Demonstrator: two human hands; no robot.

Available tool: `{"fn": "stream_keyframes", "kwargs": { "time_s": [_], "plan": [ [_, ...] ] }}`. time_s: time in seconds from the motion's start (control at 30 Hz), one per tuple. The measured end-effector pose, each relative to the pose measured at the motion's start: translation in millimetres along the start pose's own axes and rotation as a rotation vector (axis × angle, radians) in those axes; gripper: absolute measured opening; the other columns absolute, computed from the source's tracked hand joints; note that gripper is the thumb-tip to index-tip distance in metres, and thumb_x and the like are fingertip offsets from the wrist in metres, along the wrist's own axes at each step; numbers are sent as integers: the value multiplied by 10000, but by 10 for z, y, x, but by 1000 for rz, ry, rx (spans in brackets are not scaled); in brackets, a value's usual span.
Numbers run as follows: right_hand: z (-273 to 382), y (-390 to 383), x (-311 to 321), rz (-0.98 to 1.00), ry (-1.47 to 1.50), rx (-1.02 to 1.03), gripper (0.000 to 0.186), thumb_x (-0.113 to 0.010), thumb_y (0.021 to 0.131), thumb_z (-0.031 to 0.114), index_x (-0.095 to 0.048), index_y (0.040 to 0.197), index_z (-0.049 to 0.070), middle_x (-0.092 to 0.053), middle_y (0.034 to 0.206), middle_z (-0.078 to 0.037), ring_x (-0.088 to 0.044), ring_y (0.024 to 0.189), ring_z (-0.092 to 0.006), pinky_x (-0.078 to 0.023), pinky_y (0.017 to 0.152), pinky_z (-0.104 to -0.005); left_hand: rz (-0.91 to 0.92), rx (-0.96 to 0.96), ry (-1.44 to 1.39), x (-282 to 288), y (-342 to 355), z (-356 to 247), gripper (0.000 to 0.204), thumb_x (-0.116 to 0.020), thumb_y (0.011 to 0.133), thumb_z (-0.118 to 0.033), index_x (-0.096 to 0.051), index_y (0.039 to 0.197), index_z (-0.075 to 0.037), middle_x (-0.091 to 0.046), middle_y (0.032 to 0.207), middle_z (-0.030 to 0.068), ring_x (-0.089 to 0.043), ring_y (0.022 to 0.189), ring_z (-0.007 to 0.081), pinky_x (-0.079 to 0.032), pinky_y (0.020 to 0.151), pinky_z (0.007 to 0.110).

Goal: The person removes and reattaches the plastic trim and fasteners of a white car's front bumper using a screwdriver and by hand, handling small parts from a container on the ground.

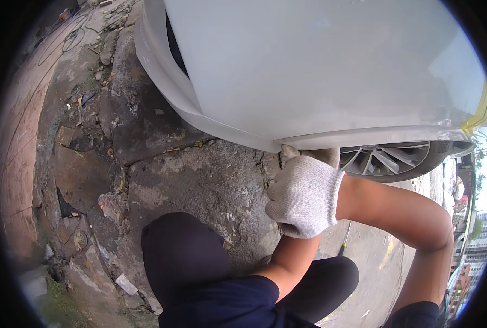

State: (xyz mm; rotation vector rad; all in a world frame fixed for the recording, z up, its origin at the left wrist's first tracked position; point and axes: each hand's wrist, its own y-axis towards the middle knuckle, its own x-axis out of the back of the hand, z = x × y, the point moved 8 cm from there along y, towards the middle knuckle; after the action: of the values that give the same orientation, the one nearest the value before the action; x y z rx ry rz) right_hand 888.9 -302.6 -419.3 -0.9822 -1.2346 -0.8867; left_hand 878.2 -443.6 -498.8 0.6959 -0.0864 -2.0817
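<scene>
My right hand (pixel 305 194), in a grey-white knitted glove, is up against the lower edge of a white car bumper (pixel 238 130), beside the wheel arch. Its fingers are curled closed; whatever they grip is hidden. My left forearm (pixel 298 257) passes beneath the right hand, which covers most of my left hand (pixel 329 157). Only a bit of its glove appears to show at the bumper edge, its fingers out of sight. Just right of both hands is the car's wheel (pixel 388 161) with silver spokes.
Behind my wrists, a screwdriver-like tool with a green handle (pixel 343 250) lies on the ground. Cracked, uneven concrete (pixel 194 180) with loose rubble spreads to the left. Yellow masking film (pixel 481 112) hangs on the car's right side. A hose (pixel 74 38) lies coiled at far left.
</scene>
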Motion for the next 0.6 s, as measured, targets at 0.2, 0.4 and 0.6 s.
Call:
{"fn": "stream_keyframes", "kwargs": {
  "time_s": [0.2, 0.4, 0.6],
  "plan": [
    [697, -16, -331, 471, 392, 332, 106, -650, 669, 249, -662, 674, 144, -623, 670, -67, -626, 637, -290, -499, 571, -422, 38, -16, -156, 74, -36, 44, 673, -870, 717, -213, -574, 1320, -165, -562, 1379, 26, -467, 1335, 219, -351, 1160, 483],
    [128, 64, -411, 724, 116, 124, 177, -637, 742, 303, -700, 756, 139, -670, 747, -72, -659, 716, -298, -524, 618, -432, -232, -19, -3, 96, -138, 111, 664, -867, 692, -336, -607, 1277, -161, -575, 1356, 1, -474, 1306, 192, -334, 1149, 461],
    [-350, 288, -162, 551, 99, 9, 271, -652, 769, 315, -693, 621, 92, -662, 647, -128, -674, 669, -348, -537, 619, -474, -55, -23, -38, -75, 89, 59, 672, -855, 672, -425, -630, 1248, -162, -595, 1320, -14, -489, 1272, 181, -349, 1127, 442]
  ]
}}
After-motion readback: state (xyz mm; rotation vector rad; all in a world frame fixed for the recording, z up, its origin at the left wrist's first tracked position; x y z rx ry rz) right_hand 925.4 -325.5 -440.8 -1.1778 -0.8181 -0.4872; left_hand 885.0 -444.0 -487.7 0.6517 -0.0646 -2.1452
